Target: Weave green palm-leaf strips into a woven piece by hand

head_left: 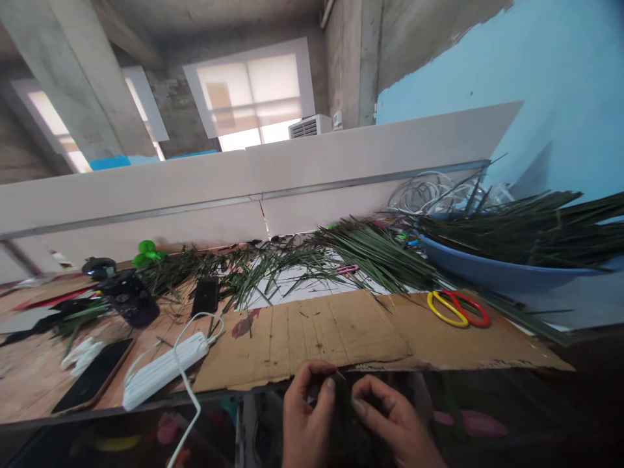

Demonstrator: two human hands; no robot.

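Observation:
Just below the table's front edge, my left hand point(309, 413) and my right hand point(392, 419) face each other with thumbs and fingers pinched. Between them is a dark green piece point(345, 403) that looks like leaf strips; shadow hides its shape. Both hands grip it, the left at its upper left side and the right at its right side. A flat sheet of cardboard point(312, 331) lies on the table just beyond the hands. Scissors with one yellow and one red handle loop point(451, 311) rest on its right part.
Loose green leaf strips point(273, 270) cover the back of the table. A blue basin point(487, 263) full of long leaves stands at right. At left are a white power strip point(166, 370) with its cable, a phone point(95, 377) and a dark cup point(129, 296). Pink-handled scissors point(347, 268) lie behind.

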